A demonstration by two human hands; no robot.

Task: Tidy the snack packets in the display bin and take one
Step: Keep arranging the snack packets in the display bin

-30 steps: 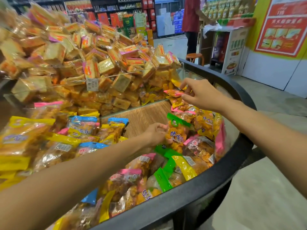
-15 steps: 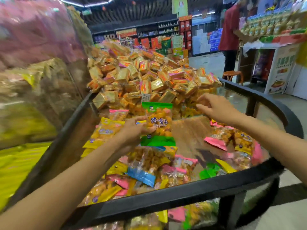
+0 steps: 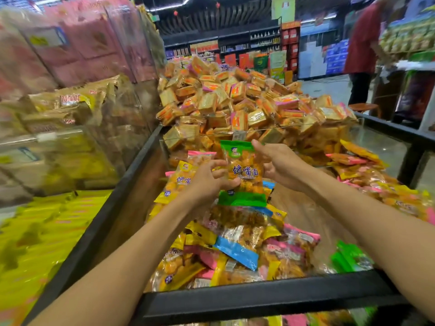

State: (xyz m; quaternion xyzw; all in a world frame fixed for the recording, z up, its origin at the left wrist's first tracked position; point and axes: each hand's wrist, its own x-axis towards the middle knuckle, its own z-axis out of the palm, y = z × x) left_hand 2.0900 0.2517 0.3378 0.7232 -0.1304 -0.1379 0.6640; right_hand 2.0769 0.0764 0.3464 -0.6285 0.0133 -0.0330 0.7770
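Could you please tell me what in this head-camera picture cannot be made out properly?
- Green-ended packet: its side edges are covered by the left hand and right hand holding it.
- Small print under the packet's large characters: too small.
- Packets in the clear bins at left: motion-blurred, labels unreadable.
- Person in red: cut off by the top edge.
- Packets beneath the black bin rim: hidden by it.

A snack packet [image 3: 243, 171] is standing upright above the display bin [image 3: 259, 300], with the left hand [image 3: 207, 182] gripping its left edge and the right hand [image 3: 279, 163] its right. Loose packets [image 3: 235, 250] are lying in the bin beneath. Behind a clear divider [image 3: 294, 129], a heap of wrapped squares [image 3: 235, 102] is rising. Stacked bags [image 3: 70, 109] are sitting to the left.
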